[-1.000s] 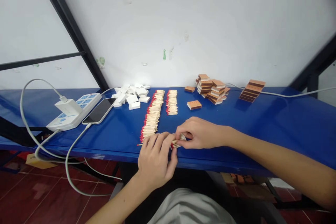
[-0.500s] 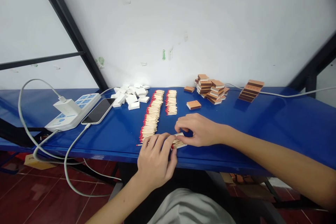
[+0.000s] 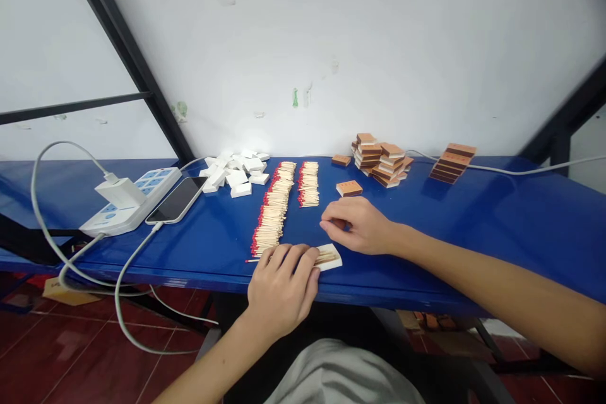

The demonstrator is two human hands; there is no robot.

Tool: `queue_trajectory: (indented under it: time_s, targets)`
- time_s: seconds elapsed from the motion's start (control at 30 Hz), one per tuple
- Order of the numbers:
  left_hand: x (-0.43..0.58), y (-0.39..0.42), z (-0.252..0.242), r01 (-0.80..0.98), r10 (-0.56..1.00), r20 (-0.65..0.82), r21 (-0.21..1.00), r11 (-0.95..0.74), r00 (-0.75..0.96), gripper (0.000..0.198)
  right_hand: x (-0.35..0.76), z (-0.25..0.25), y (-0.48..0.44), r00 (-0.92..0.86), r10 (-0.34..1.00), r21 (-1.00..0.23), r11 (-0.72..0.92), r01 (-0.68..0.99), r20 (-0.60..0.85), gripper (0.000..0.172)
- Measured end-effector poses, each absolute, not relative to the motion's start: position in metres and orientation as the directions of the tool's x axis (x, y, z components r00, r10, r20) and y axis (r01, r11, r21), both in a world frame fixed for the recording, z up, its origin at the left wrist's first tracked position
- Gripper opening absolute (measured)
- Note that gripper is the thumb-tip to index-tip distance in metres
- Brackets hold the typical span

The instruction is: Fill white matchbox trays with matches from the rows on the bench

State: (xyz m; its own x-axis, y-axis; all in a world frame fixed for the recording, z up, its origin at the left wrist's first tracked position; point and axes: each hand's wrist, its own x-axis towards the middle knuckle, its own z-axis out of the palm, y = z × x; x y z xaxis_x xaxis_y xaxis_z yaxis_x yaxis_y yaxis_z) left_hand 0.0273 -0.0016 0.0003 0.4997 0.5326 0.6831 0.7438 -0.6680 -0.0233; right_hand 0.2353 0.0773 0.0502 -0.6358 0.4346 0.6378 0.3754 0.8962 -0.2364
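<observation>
My left hand (image 3: 284, 281) lies over the left end of a white matchbox tray (image 3: 337, 257) at the table's front edge, its fingers curled round it. Pale matchsticks show inside the tray; my fingers hide the other end. Just above and to the right, my right hand (image 3: 357, 225) is apart from the tray with thumb and fingertips together, and nothing shows between them. A long row of red-tipped matches (image 3: 275, 208) runs back from my left hand, beside a shorter row (image 3: 309, 184).
White tray pieces (image 3: 237, 170) are heaped at the back. Brown matchboxes (image 3: 383, 161) stand stacked on the right, near a single matchbox (image 3: 349, 188) and a joined set of striped sleeves (image 3: 453, 164). A phone (image 3: 177, 201), power strip (image 3: 132, 202) and looping cables occupy the left.
My right hand has come off the tray, moving slightly up, and its fingertips have closed together. More of the tray's right end shows. My left hand has stayed in place.
</observation>
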Motion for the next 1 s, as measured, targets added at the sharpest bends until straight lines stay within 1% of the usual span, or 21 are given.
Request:
queue_trajectory:
  time_s: [0.23, 0.3, 0.37, 0.43, 0.53, 0.63, 0.73, 0.87, 1.0]
  targets:
    - [0.028, -0.001, 0.000, 0.739, 0.511, 0.701, -0.035, -0.672, 0.498, 0.024, 0.234, 0.045, 0.077, -0.696, 0.490, -0.261, 0.871, 0.416, 0.525, 0.022]
    - [0.028, -0.002, 0.000, 0.725, 0.505, 0.707, -0.015, -0.689, 0.495, 0.026, 0.233, 0.046, 0.077, -0.694, 0.545, -0.247, 0.837, 0.489, 0.470, 0.019]
    - [0.028, -0.003, 0.000, 0.700, 0.494, 0.720, 0.016, -0.714, 0.488, 0.028, 0.234, 0.046, 0.078, -0.664, 0.628, -0.207, 0.771, 0.602, 0.407, 0.015]
    - [0.027, -0.004, 0.000, 0.668, 0.475, 0.737, 0.043, -0.743, 0.481, 0.030, 0.235, 0.046, 0.081, -0.611, 0.709, -0.169, 0.690, 0.704, 0.352, 0.024]
    - [0.026, -0.005, 0.001, 0.642, 0.454, 0.753, 0.055, -0.764, 0.476, 0.032, 0.237, 0.045, 0.086, -0.557, 0.782, -0.162, 0.610, 0.775, 0.279, 0.033]
    - [0.026, -0.005, 0.001, 0.667, 0.478, 0.733, 0.044, -0.744, 0.484, 0.030, 0.238, 0.044, 0.089, -0.550, 0.803, -0.163, 0.589, 0.792, 0.228, 0.038]
    - [0.027, -0.004, 0.000, 0.688, 0.496, 0.710, 0.022, -0.725, 0.500, 0.029, 0.238, 0.044, 0.089, -0.567, 0.802, -0.137, 0.593, 0.793, 0.190, 0.039]
    - [0.027, -0.003, 0.000, 0.685, 0.491, 0.707, 0.013, -0.729, 0.509, 0.028, 0.236, 0.048, 0.086, -0.572, 0.807, -0.103, 0.588, 0.802, 0.150, 0.041]
    - [0.026, -0.004, 0.000, 0.687, 0.482, 0.711, -0.003, -0.727, 0.513, 0.028, 0.235, 0.049, 0.086, -0.558, 0.820, -0.086, 0.570, 0.817, 0.126, 0.047]
